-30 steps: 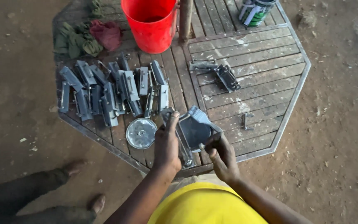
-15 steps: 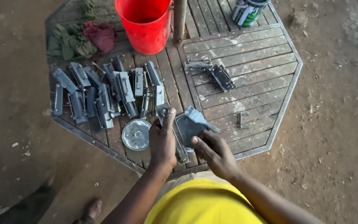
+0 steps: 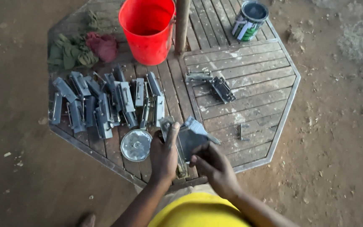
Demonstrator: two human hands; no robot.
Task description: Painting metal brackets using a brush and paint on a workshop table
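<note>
Left hand is gripping a grey metal bracket down at the lower middle of the frame, fingers curled round its left edge and thumb sticking up along it. Right hand is closing on the same piece from the lower right, fingertips pinching at its dark flat face. Bracket's sitting just over the near edge of an octagonal wooden table, tilted a bit. Just left of the hands a round tin lid is lying flat. Further left, a whole pile of similar metal brackets is spreading across the slats. Upper middle, a red bucket is standing beside a post, with rags at upper left and a paint can at upper right.
</note>
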